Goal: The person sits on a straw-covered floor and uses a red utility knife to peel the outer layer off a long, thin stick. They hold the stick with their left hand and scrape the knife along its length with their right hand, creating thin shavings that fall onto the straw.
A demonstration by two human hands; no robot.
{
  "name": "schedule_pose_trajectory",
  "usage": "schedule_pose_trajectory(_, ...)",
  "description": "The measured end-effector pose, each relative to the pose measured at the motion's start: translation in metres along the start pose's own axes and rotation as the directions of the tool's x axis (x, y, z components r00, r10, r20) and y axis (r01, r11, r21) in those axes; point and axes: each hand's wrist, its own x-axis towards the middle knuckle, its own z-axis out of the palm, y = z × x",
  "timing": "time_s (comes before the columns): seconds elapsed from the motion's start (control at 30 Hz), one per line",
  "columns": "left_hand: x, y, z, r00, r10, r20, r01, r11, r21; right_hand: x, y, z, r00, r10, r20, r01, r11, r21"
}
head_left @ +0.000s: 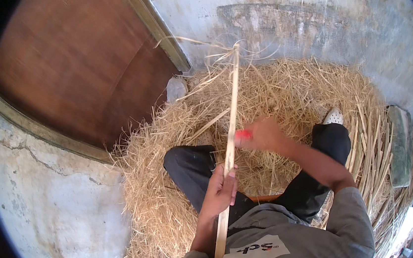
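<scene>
My left hand (222, 184) is closed round a long, pale, flat strip of split bamboo or wood (233, 94). The strip slants from my lap up to the far wall, and thin curled shavings (219, 53) hang at its far end. Just beyond the left hand, my right hand (267, 135) is beside the strip, its fingers curled and smeared by motion. A small red thing (243, 135) shows at its fingertips, against or very near the strip; its kind is too blurred to tell.
Straw-like shavings (291, 83) lie heaped around my legs. A bundle of long strips (369, 163) lies at the right, beside a greenish block (399, 145). A brown door (81, 66) stands at the far left, and a stained wall (300, 20) closes off the far side.
</scene>
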Motion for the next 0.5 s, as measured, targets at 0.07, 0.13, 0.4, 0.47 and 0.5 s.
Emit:
schedule_pose_trajectory(0.07, 0.004, -0.009, -0.006, 1.0, 0.007, 0.01, -0.004, 0.97, -0.242, -0.006, -0.009, 0.001, 0.992, -0.128, 0.002, 0.128, 0.992, -0.015)
schedule_pose_trajectory(0.13, 0.007, -0.008, -0.007, 0.997, -0.055, 0.051, 0.073, 0.883, -0.464, -0.002, -0.009, 0.0, 0.987, -0.159, -0.012, 0.159, 0.987, -0.023)
schedule_pose_trajectory(0.4, 0.004, -0.021, -0.014, 0.979, -0.066, 0.193, 0.193, 0.598, -0.778, -0.003, -0.012, 0.005, 0.988, -0.156, 0.01, 0.157, 0.986, -0.06)
schedule_pose_trajectory(0.47, 0.008, -0.02, -0.011, 0.977, -0.079, 0.198, 0.204, 0.608, -0.767, 0.005, 0.0, 0.009, 0.996, -0.083, -0.033, 0.081, 0.995, -0.053)
schedule_pose_trajectory(0.5, 0.007, -0.02, -0.009, 0.974, -0.093, 0.208, 0.221, 0.61, -0.761, 0.018, 0.023, 0.007, 0.998, 0.007, -0.067, -0.01, 0.999, -0.034)
